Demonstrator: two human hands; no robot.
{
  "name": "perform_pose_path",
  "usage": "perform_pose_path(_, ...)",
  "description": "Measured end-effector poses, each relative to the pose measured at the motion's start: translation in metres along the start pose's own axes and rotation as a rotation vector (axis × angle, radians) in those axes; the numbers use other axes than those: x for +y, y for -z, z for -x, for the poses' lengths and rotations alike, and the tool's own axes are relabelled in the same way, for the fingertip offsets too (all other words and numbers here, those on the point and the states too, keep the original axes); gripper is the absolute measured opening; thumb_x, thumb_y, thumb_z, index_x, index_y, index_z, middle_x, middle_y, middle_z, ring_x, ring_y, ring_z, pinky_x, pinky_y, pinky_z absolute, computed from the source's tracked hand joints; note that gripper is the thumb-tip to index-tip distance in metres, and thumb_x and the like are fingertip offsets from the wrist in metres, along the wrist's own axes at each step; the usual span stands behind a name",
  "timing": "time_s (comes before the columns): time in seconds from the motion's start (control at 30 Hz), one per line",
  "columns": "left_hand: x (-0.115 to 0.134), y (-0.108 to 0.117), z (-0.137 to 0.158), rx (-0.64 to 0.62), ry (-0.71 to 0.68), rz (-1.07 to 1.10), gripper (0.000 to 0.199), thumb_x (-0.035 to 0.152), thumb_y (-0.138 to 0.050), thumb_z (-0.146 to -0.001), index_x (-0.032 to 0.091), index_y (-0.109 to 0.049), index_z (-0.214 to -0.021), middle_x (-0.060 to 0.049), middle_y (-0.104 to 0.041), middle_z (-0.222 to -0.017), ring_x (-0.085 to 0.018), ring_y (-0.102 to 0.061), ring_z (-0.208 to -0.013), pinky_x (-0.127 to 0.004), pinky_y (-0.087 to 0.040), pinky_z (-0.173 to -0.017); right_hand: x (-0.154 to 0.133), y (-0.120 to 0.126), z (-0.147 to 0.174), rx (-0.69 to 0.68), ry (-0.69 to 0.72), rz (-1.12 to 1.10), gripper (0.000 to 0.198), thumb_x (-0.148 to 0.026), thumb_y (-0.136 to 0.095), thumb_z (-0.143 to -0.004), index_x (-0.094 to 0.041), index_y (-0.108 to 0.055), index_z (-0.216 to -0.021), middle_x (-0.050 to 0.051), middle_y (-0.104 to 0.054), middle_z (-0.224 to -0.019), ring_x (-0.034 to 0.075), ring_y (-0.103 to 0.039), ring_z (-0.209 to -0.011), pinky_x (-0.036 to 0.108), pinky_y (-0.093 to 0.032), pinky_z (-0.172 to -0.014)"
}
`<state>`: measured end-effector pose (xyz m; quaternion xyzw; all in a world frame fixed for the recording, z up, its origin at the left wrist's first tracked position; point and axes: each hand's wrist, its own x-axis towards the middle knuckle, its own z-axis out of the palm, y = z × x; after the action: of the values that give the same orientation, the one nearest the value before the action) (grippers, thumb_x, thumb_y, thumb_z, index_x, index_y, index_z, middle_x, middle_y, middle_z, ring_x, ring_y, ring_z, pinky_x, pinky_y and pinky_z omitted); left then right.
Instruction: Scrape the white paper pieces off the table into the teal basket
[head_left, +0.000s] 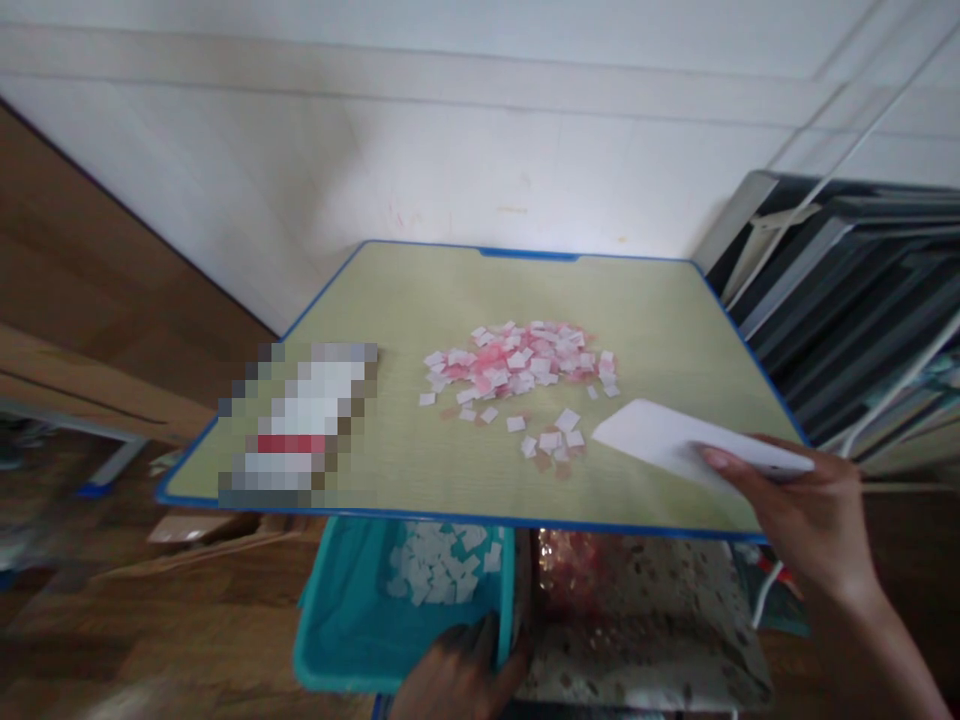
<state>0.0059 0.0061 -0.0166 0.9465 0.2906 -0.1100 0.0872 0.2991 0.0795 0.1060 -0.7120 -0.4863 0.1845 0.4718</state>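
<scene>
My right hand [817,510] is closed on a white card [667,440], thumb on its near face, its far end low over the table. Just left of the card's tip lie a few small white paper pieces [551,441]. Behind them is a larger heap of pink and white paper pieces [517,360] on the yellowish tabletop [450,480]. Below the table's front edge, my left hand [465,670] grips the right rim of a teal plastic bin [337,620]; part of this hand is cut off by the frame. White paper pieces [439,565] lie inside the bin.
A blurred-out flat object [307,420] lies on the table's left side. Under the table, right of the bin, is a patterned surface [652,620] with a shiny reddish bag [570,570]. Dark panels [862,260] lean at the right, and a brown cardboard surface [112,270] stands left.
</scene>
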Motion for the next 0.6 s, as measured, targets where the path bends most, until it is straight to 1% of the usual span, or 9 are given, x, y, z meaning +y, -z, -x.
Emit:
perform_pose_path(0.1, 0.000, 0.002, 0.000, 0.004, 0.009, 0.001, 0.055, 0.010, -0.056, -0.074, 0.022, -0.034, -0.123, -0.008, -0.058, -0.081, -0.021, -0.056, -0.062, -0.032, -0.048, -0.054, -0.007, -0.010, -0.004, -0.109, 0.026, 0.025, 0.018, -0.035, -0.065, -0.063, -0.018, -0.068, -0.067, -0.001, -0.060, -0.054, 0.012, -0.050, -0.046, 0.022, -0.036, -0.040)
perform_pose_path(0.17, 0.000, 0.002, 0.000, 0.000, 0.007, -0.006, 0.056, 0.010, -0.056, -0.074, 0.022, -0.034, -0.124, -0.008, -0.059, -0.081, -0.021, -0.056, -0.062, -0.031, -0.048, -0.054, -0.009, -0.013, -0.006, -0.144, 0.036, 0.047, 0.019, -0.035, -0.064, -0.065, -0.017, -0.068, -0.066, -0.001, -0.058, -0.052, 0.011, -0.048, -0.045, 0.021, -0.035, -0.039)
perform_pose_path(0.23, 0.000, 0.002, 0.000, -0.002, 0.002, -0.011, 0.054, 0.010, -0.055, -0.074, 0.022, -0.035, -0.123, -0.008, -0.059, -0.081, -0.021, -0.057, -0.062, -0.031, -0.048, -0.054, -0.010, -0.014, -0.008, -0.124, 0.041, 0.058, 0.020, -0.036, -0.063, -0.065, -0.017, -0.067, -0.064, -0.002, -0.056, -0.049, 0.010, -0.046, -0.042, 0.021, -0.033, -0.037)
perform_pose_path(0.3, 0.001, 0.001, 0.000, -0.003, -0.003, -0.010, 0.049, 0.010, -0.054, -0.075, 0.023, -0.038, -0.120, -0.008, -0.059, -0.081, -0.021, -0.057, -0.063, -0.032, -0.048, -0.054, -0.009, -0.014, -0.009, -0.075, 0.040, 0.061, 0.021, -0.037, -0.063, -0.065, -0.016, -0.067, -0.063, -0.002, -0.055, -0.048, 0.010, -0.045, -0.041, 0.020, -0.033, -0.036)
perform_pose_path(0.4, 0.001, 0.000, 0.001, -0.001, 0.002, -0.007, 0.050, 0.008, -0.055, -0.074, 0.022, -0.040, -0.118, -0.009, -0.059, -0.082, -0.021, -0.057, -0.064, -0.032, -0.048, -0.055, -0.006, -0.011, -0.009, -0.057, 0.019, 0.046, 0.021, -0.036, -0.064, -0.063, -0.016, -0.068, -0.067, -0.001, -0.059, -0.053, 0.012, -0.049, -0.045, 0.021, -0.037, -0.039)
perform_pose_path(0.5, 0.000, -0.001, 0.001, 0.001, -0.007, -0.003, 0.053, 0.006, -0.055, -0.073, 0.021, -0.037, -0.121, -0.010, -0.060, -0.084, -0.022, -0.057, -0.065, -0.032, -0.048, -0.056, -0.002, -0.007, -0.008, -0.036, -0.020, 0.040, 0.020, -0.034, -0.066, -0.062, -0.016, -0.068, -0.070, 0.000, -0.062, -0.058, 0.013, -0.052, -0.048, 0.022, -0.040, -0.042)
perform_pose_path(0.6, 0.000, -0.002, 0.001, -0.008, -0.015, -0.001, 0.053, 0.007, -0.054, -0.074, 0.022, -0.036, -0.122, -0.010, -0.059, -0.084, -0.022, -0.058, -0.066, -0.033, -0.048, -0.055, -0.001, -0.002, -0.006, 0.013, -0.045, 0.055, 0.019, -0.033, -0.067, -0.060, -0.015, -0.068, -0.066, 0.001, -0.060, -0.054, 0.013, -0.051, -0.046, 0.022, -0.040, -0.041)
